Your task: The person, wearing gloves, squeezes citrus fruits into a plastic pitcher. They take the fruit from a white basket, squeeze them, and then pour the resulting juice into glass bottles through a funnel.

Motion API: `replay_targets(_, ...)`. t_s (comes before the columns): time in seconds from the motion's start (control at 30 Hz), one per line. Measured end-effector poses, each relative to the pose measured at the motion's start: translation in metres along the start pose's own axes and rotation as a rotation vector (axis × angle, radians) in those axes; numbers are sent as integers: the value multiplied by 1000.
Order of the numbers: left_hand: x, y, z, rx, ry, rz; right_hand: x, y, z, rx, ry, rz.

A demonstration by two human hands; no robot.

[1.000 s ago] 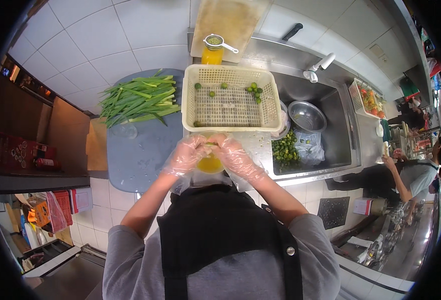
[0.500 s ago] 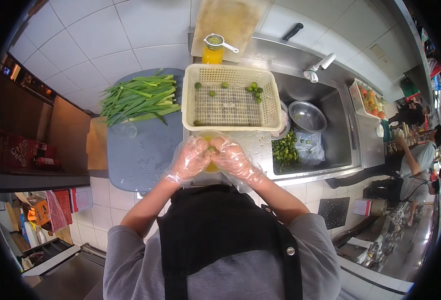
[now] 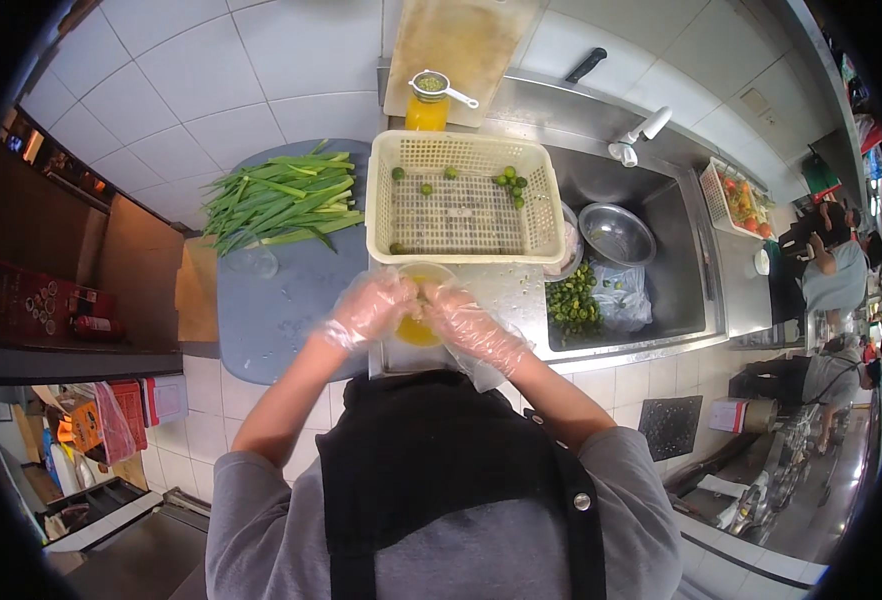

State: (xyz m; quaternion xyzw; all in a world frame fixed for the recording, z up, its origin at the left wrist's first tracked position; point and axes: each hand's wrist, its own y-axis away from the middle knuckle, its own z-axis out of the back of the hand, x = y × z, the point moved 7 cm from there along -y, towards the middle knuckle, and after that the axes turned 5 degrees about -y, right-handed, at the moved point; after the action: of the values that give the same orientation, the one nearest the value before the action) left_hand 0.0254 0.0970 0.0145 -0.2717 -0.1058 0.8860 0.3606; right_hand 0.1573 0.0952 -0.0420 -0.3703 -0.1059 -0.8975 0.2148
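Note:
My left hand [image 3: 373,308] and my right hand [image 3: 471,320], both in clear plastic gloves, meet over a round bowl of yellow juice [image 3: 418,334]. Fingers of both hands are closed and bent inward at the bowl's far half. Whatever they pinch is hidden by the fingers and gloves. Just beyond stands a cream plastic basket [image 3: 386,222] with several small green citrus fruits [image 3: 509,180] in it. Behind the basket is a jar of orange-yellow juice [image 3: 426,115], with a small white-handled strainer [image 3: 430,84] on top holding greenish bits.
Long green leaves [image 3: 286,198] and a clear cup [image 3: 253,262] lie on a grey board [image 3: 261,330] at left. At right, the sink [image 3: 676,305] holds a metal bowl [image 3: 616,235], green citrus peels [image 3: 573,305] and a plastic bag [image 3: 621,298]. People [image 3: 831,275] stand far right.
My hands have drawn slightly apart, the left shifting left, so more of the juice shows. The green citrus fruit seen between my fingers before is now hidden.

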Motion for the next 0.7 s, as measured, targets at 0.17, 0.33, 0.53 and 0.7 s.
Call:
replay_targets(0.17,23,-48,34,218,-9,-28,20,7,10,67,-366,-180)
replay_targets(0.33,100,-124,-7,226,-368,235,6,11,-2,-124,-677,-201)
replay_targets(0.53,196,-140,-119,385,-888,169,22,8,2,-89,-63,28)
replay_targets(0.7,207,-157,-124,529,-756,413,-14,76,122,-511,250,-28)
